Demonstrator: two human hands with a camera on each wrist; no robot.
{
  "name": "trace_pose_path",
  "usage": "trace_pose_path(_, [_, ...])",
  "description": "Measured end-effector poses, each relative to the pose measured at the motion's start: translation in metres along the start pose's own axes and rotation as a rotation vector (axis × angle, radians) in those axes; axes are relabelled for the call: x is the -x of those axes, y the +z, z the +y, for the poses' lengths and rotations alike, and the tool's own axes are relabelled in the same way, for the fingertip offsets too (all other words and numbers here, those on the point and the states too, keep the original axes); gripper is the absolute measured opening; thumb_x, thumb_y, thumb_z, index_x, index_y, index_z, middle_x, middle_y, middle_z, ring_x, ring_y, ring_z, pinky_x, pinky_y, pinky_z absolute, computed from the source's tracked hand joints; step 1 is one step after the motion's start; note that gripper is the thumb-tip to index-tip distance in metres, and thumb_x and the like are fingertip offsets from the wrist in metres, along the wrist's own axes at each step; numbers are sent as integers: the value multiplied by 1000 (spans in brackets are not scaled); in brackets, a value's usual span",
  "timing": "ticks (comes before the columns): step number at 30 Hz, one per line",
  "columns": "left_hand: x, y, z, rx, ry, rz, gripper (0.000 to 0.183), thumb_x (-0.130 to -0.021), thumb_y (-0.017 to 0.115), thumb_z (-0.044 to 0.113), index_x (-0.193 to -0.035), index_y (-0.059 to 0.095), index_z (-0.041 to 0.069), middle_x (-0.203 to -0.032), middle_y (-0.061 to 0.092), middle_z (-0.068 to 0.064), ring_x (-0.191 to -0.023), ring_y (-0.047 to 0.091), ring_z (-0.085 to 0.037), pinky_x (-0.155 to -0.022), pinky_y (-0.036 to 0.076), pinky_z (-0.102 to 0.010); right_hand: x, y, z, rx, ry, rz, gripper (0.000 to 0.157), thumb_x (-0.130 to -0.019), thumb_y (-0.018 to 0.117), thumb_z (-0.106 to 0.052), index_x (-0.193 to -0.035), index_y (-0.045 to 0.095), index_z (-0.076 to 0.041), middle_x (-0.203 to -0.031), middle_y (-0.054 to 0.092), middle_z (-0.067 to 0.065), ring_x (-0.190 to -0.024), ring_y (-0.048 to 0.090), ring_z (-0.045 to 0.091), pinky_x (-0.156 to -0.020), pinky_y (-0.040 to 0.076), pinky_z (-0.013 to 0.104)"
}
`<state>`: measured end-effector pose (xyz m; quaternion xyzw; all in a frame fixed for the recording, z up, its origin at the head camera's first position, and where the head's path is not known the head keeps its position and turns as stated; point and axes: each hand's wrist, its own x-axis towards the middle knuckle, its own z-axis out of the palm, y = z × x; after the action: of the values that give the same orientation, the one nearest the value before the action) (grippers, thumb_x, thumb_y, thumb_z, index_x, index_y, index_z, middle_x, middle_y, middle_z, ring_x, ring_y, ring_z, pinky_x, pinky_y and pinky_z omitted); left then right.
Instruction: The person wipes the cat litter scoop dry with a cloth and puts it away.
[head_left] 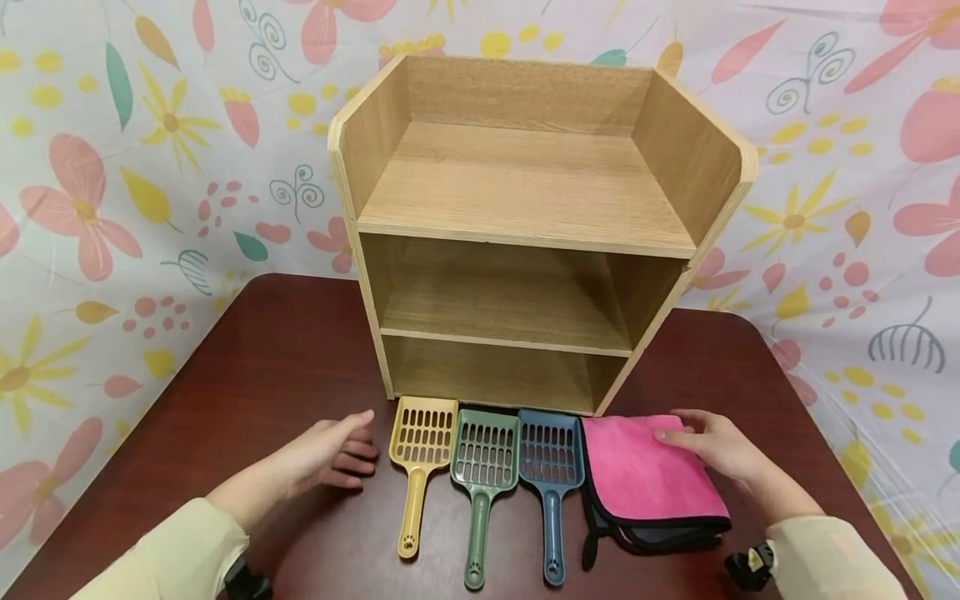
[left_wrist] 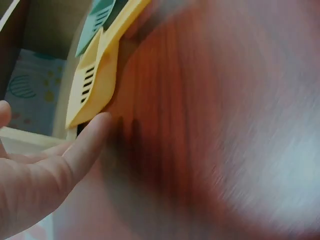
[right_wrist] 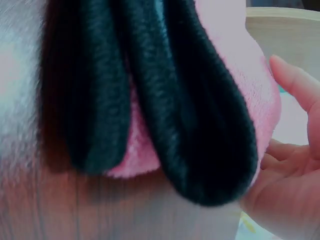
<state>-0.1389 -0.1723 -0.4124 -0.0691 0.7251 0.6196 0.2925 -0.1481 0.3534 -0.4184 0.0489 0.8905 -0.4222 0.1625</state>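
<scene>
Right grip (head_left: 716, 446) touches pink cloth (head_left: 645, 471) along one edge, tabletop (head_left: 738, 358) alongside.

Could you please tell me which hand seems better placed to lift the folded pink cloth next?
Probably the right hand: its thumb reaches over the edge of the folded pink cloth, while the left hand is beside the yellow litter scoop, away from the cloth.

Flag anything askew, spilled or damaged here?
Nothing spilled or visibly damaged. The yellow scoop, green scoop and blue scoop lie in a row before the shelf. Only the pink cloth looks slightly untidy: dark layers poke out under its near edge, and a dark tab juts out.
</scene>
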Motion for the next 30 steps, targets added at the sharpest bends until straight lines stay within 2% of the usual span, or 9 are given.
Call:
trace_pose_path(3, [3, 6, -7, 54, -58, -68, 79, -94, 43, 50, -130, 35, -19, -114, 59, -27, -96, 65, -30, -80, 55, -46, 0, 2, 0, -37, -2, 14, 58, -88, 65, -32, -121, 52, 14, -85, 66, 9, -71, 61, 13, -63, 53, 29])
trace_pose_path(5, [5, 11, -11, 73, -79, -117, 80, -95, 42, 51, -128, 35, -21, -111, 60, -27, -95, 64, -30, -81, 54, -47, -1, 4, 1, -75, 5, 15, 51, -89, 65, -31, -115, 57, 11, -79, 65, 3, -68, 60, 12, -62, 52, 29])
trace_pose_path(12, [7, 34, -21, 112, -93, -241, 72, -96, 40, 48, -121, 42, -20, -102, 63, -21, -89, 65, -26, -80, 55, -43, 2, 4, -1, -285, 3, -51, 49, -95, 56, -31, -123, 44, 8, -86, 62, -1, -73, 62, 13, -66, 55, 33])
trace_pose_path(16, [7, 44, -25, 154, -85, -263, 70, -95, 44, 45, -121, 39, -20, -99, 61, -18, -85, 63, -22, -80, 55, -40, 5, 1, -7, -343, -28, -50, 38, -96, 55, -30, -118, 46, 0, -84, 62, -1, -71, 63, 13, -64, 55, 34])
trace_pose_path(20, [5, 48, -29, 163, -56, -242, 59, -94, 50, 37, -119, 44, -16, -97, 62, -15, -84, 64, -21, -80, 55, -40, 11, -5, -13, -377, -53, -45, 21, -96, 55, -28, -107, 51, -11, -79, 63, -4, -68, 63, 11, -62, 55, 33])
trace_pose_path(24, [5, 45, -30, 52, 8, -181, 39, -90, 60, 28, -103, 56, -8, -84, 66, -9, -74, 66, -18, -70, 57, -37, 20, -14, -21, -303, -98, -13, 20, -96, 55, -28, -106, 51, -11, -76, 63, -5, -65, 63, 11, -59, 54, 31])
trace_pose_path(30, [13, 28, -22, -283, 158, -79, 20, -80, 70, 14, -80, 60, -4, -61, 65, -7, -52, 60, -12, -47, 52, -28, 34, -28, -38, -143, -142, 42, 32, -96, 55, -30, -112, 54, -3, -71, 63, -3, -61, 61, 13, -55, 52, 30])
